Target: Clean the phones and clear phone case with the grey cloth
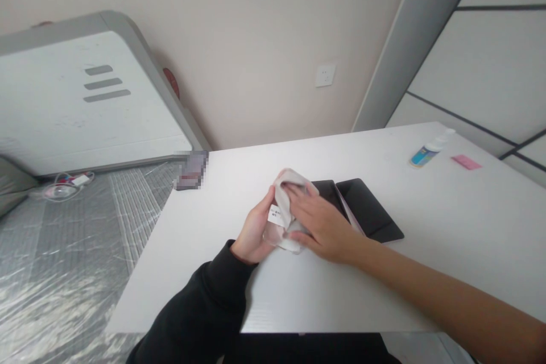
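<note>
My left hand, in a black sleeve, grips a light pinkish cloth with a small white label on it. My right hand lies on the cloth with its fingers stretched out flat, pressing it down. Both hands are at the middle of the white table. Right behind them lies a dark tablet in an open folding case, partly hidden by my right hand and the cloth.
A small spray bottle with a blue label and a pink flat piece lie at the table's far right. A dark blurred object sits at the far left corner. Plastic-covered floor and a white cabinet are to the left.
</note>
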A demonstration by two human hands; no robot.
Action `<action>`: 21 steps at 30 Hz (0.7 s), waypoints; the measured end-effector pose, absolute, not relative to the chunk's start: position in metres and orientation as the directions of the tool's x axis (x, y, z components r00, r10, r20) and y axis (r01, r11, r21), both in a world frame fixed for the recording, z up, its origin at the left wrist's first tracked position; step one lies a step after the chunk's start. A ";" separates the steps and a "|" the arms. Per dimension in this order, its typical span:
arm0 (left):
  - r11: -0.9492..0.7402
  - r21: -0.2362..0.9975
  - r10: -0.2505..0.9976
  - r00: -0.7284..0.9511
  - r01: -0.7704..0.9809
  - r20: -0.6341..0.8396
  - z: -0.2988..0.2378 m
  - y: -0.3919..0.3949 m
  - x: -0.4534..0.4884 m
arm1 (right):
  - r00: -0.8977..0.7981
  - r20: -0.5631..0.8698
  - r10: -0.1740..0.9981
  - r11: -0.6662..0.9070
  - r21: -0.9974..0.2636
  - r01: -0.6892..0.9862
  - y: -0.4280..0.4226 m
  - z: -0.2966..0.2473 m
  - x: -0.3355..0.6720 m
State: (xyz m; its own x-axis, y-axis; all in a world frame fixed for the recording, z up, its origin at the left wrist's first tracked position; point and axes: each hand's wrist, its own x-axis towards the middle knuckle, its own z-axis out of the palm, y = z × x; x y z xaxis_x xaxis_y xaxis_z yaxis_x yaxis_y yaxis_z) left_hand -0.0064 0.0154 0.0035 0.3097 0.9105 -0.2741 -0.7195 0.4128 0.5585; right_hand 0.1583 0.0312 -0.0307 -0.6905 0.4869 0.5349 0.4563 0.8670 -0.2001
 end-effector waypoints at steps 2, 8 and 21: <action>0.341 0.571 0.936 0.210 -0.747 -0.283 0.007 0.019 -0.007 | -0.769 0.498 0.400 0.916 -0.219 0.335 0.020 -0.031 0.152; 0.311 0.588 0.946 0.185 -0.747 -0.265 0.012 0.025 -0.014 | -0.839 0.455 0.299 0.949 -0.236 0.211 0.014 -0.028 0.153; 0.568 0.611 0.818 0.459 -0.551 -0.347 0.003 0.011 -0.016 | -0.632 0.544 0.552 0.821 -0.223 0.525 0.035 -0.031 0.163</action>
State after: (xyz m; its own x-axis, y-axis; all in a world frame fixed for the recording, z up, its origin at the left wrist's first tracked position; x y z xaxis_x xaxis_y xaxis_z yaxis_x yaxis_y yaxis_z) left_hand -0.0159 0.0115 0.0029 0.4587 0.8179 -0.3472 -0.5512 0.5684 0.6108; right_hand 0.1633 0.0350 -0.0309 -0.6317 0.5518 0.5445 0.5251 0.8213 -0.2230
